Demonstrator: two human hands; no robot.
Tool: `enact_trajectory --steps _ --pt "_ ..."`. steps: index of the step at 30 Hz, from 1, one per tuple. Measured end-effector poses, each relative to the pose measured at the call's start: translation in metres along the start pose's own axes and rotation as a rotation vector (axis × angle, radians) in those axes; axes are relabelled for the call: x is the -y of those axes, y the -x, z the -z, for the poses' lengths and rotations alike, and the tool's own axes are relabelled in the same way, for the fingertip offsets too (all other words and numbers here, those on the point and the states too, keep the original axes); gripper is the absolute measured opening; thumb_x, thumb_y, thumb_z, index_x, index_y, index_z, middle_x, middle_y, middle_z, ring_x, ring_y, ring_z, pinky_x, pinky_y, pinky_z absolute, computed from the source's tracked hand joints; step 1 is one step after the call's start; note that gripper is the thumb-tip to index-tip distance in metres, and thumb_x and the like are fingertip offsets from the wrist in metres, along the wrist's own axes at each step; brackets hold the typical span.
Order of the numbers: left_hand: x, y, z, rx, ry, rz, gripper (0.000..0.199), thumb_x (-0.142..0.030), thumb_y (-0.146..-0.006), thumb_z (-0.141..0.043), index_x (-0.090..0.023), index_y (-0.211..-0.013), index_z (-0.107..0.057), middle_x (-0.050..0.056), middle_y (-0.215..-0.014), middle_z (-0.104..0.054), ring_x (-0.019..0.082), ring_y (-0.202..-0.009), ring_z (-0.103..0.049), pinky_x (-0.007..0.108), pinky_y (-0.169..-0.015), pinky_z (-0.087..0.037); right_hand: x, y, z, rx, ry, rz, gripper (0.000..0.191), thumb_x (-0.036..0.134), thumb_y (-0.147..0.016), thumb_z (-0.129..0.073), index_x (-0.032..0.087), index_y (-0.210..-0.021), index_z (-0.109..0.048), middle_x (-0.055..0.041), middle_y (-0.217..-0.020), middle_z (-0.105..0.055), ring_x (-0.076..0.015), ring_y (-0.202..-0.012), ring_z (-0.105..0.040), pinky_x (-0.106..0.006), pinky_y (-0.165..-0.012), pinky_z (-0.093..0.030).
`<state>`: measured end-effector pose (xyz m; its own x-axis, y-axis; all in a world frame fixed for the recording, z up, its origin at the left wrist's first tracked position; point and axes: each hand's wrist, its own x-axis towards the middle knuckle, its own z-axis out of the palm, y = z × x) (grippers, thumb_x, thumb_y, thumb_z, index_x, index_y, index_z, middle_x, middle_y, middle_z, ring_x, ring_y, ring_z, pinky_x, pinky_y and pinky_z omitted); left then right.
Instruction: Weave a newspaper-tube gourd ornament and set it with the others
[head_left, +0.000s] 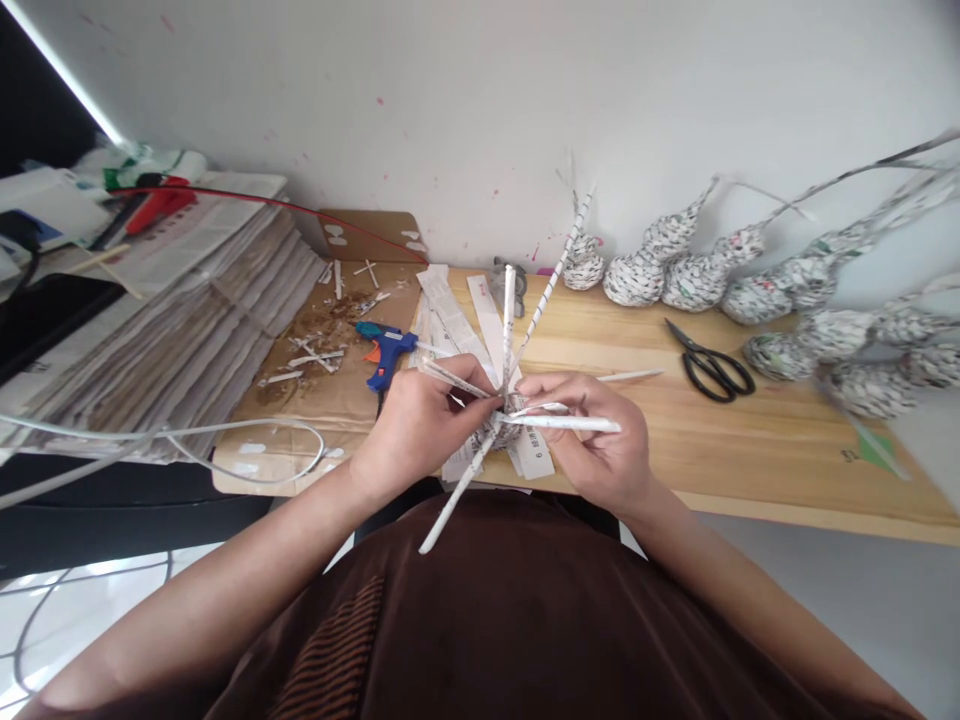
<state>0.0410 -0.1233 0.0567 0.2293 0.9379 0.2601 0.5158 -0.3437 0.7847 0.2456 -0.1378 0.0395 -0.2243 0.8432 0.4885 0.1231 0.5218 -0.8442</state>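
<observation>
Weave (508, 434) of rolled newspaper sits at the near edge of the desk (622, 340), between the 2 hands and partly hidden by them. From its middle, tubes (456, 495) fan out: 1 at 12 o'clock, a striped 1 at 1 o'clock, 1 at 3 o'clock across the right fingers, 1 at 7 o'clock toward the brown top (510, 600), and 1 at 10 o'clock by the left hand (420, 425).

The left grip is pinched, thumb and forefinger tips pressed on the weave where the tubes meet. The right hand (600, 460) has its grip curled around the weave's 3 o'clock side; how firmly its fingertips press, I cannot tell.

Going by the clock from the weave, paper strips (450, 300) spread at 11 o'clock, some reaching under it. A blue glue gun (386, 355) lies at 10 o'clock, just beside the left hand. Past it, paper scraps (319, 358) litter the cardboard (330, 415), and a tall newspaper stack (247, 290) stands farther out. Black scissors (712, 370) rest between 2 and 3 o'clock, handles toward the near edge. Several woven gourds (637, 272) line the wall (450, 120) around 2 o'clock, long tails trailing from their tops.
</observation>
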Motion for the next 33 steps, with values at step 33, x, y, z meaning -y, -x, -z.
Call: enact_trajectory --steps 33 --pt "-0.004 0.002 0.001 0.003 0.0 0.032 0.012 -0.028 -0.086 -0.071 -0.018 -0.079 -0.07 0.0 -0.071 -0.07 0.013 -0.065 -0.063 0.024 -0.058 -0.044 0.002 0.007 -0.003 0.118 0.042 -0.144 0.033 0.018 -0.086 -0.075 0.019 -0.118 -0.071 -0.0051 -0.095 -0.076 -0.0163 -0.08 -0.071 -0.03 -0.076 -0.059"
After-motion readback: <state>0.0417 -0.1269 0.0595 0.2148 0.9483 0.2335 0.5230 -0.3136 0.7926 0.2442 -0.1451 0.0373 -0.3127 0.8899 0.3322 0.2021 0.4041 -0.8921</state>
